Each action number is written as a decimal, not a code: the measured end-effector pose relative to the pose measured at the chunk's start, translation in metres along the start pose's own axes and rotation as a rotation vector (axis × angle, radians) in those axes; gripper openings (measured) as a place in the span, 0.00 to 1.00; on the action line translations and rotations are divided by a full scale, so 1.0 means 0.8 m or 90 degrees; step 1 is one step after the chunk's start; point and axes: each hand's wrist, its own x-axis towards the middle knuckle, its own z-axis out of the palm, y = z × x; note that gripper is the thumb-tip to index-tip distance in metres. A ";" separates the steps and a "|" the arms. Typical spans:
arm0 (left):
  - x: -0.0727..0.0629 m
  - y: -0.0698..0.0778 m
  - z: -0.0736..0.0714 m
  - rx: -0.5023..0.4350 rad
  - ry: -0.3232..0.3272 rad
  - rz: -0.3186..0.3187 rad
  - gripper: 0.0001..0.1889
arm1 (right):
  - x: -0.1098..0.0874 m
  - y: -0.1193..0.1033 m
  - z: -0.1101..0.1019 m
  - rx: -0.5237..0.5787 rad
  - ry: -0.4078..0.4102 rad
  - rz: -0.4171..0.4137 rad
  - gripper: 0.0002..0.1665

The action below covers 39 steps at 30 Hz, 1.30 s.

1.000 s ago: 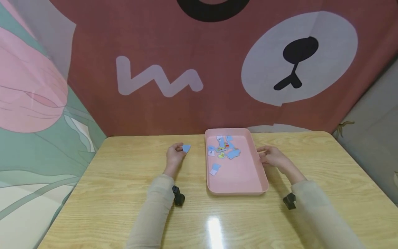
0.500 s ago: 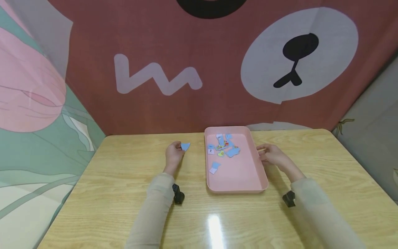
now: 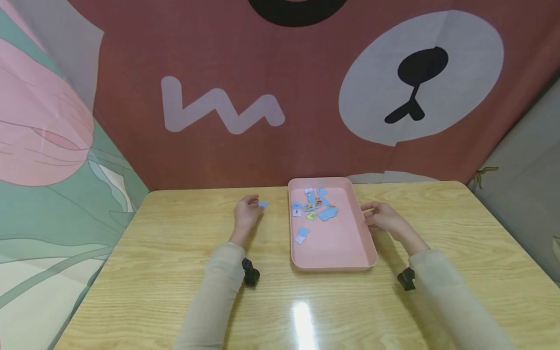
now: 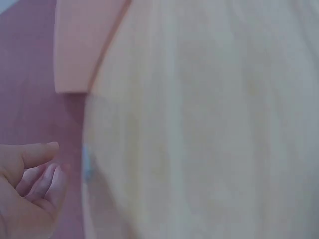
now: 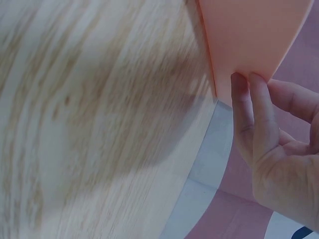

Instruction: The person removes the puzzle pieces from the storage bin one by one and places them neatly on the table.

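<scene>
Because the pink tray [image 3: 337, 249] stands on the table [image 3: 175, 257] between the two hands, each hand works on its own side. The left hand [image 3: 247, 214] has its fingers loosely bent and grips nothing; a blue piece [image 3: 263, 204] rests on the table just beyond the fingertips, apart from them in the left wrist view, probably laid there to have space of its own. The right hand [image 3: 384, 218] holds nothing either, its relaxed fingers touching the tray's outer wall, presumably to steady it. Inside the tray, pieces crowd the far left part, some seeming to overlap: a bigger blue piece [image 3: 328, 214], a yellow piece [image 3: 311, 216] and a pale square [image 3: 297, 213] with a dark mark among them. Nearer the person, a blue-and-white piece [image 3: 302, 236] lies apart from that group.
</scene>
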 end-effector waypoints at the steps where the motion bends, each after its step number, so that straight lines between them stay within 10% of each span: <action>1: -0.002 0.006 0.001 -0.015 -0.007 0.005 0.21 | 0.000 0.000 0.000 0.000 -0.001 0.001 0.32; 19: -0.033 0.067 0.050 -0.009 -0.189 0.123 0.20 | 0.004 0.005 -0.002 -0.008 -0.001 0.016 0.33; 29: -0.045 0.073 0.061 0.111 -0.336 0.148 0.20 | 0.004 0.005 -0.003 -0.006 -0.003 0.014 0.34; 39: -0.042 0.067 0.068 0.156 -0.390 0.162 0.19 | 0.003 0.003 -0.002 -0.003 -0.006 0.014 0.34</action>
